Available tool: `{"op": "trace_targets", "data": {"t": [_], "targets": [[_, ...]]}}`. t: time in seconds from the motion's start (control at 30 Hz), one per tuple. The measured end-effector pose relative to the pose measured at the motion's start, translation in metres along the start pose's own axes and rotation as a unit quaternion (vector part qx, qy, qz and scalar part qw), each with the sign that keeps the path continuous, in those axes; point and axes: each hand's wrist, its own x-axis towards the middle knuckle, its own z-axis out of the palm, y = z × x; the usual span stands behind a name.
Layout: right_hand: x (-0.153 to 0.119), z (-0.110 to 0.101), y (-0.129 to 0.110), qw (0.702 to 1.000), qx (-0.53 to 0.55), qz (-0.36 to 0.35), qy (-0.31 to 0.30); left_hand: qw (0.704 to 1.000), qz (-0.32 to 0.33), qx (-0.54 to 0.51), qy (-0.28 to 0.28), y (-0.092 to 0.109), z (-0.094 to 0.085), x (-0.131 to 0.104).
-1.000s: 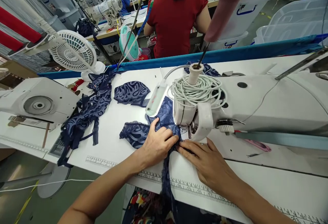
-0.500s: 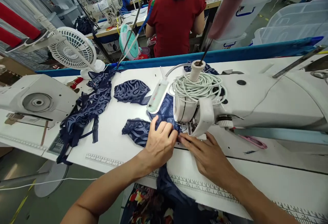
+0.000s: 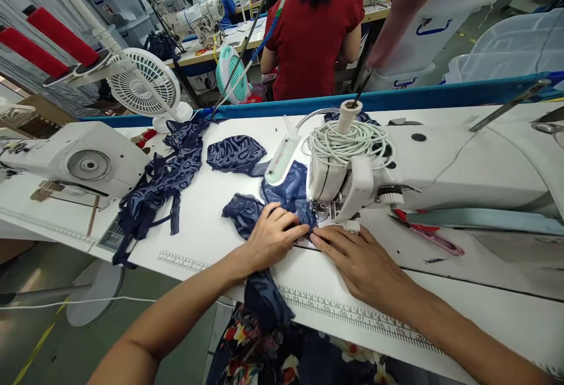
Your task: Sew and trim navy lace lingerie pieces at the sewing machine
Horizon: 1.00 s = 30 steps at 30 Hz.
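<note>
Navy lace fabric (image 3: 291,188) lies under the presser foot of the white sewing machine (image 3: 332,179). On the left of the foot, my left hand (image 3: 275,235) presses down with curled fingers, holding the fabric, its thumb pointing at the foot. My right hand (image 3: 348,253) lies flat with its fingers stretched out, fingertips touching the fabric edge just in front of the foot. Close to my left fingers a navy piece (image 3: 242,211) is bunched up. Below my left wrist, a navy strip (image 3: 267,303) hangs over the table edge.
A navy lace cup piece (image 3: 235,153) and a heap of navy pieces (image 3: 165,179) lie leftward. A white lamp (image 3: 283,158) hangs beside the machine head. Pink-handled snips (image 3: 436,241) rest at right. Behind stand a white fan (image 3: 143,88) and a person in red (image 3: 315,38).
The hanging strip has swung left, and the piece by my left hand is more bunched. My left fingers lie lower and flatter on the fabric. The whole view has shifted slightly.
</note>
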Motion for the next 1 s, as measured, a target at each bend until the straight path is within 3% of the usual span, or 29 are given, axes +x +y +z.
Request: {"op": "trace_targets", "data": {"t": [0.1,0.33,0.67,0.83,1.0], "targets": [[0.008,-0.001,0.004,1.000,0.018,-0.021,-0.013,0.999,0.017,0.027,0.019,-0.001,-0.005,0.005],[0.000,0.008,0.001,0.998,0.037,-0.002,0.057,0.999,-0.014,0.027,0.017,0.013,0.005,0.001],[0.005,0.016,0.012,0.999,-0.022,0.004,0.047,0.996,0.063,0.040,0.057,-0.020,0.011,0.025],[0.004,0.014,0.007,0.997,0.006,0.017,0.072,0.995,-0.022,0.081,0.046,0.002,0.012,0.027],[0.002,0.010,0.000,0.997,0.006,0.016,0.080,0.999,-0.012,0.007,0.029,-0.002,0.011,0.015]]}}
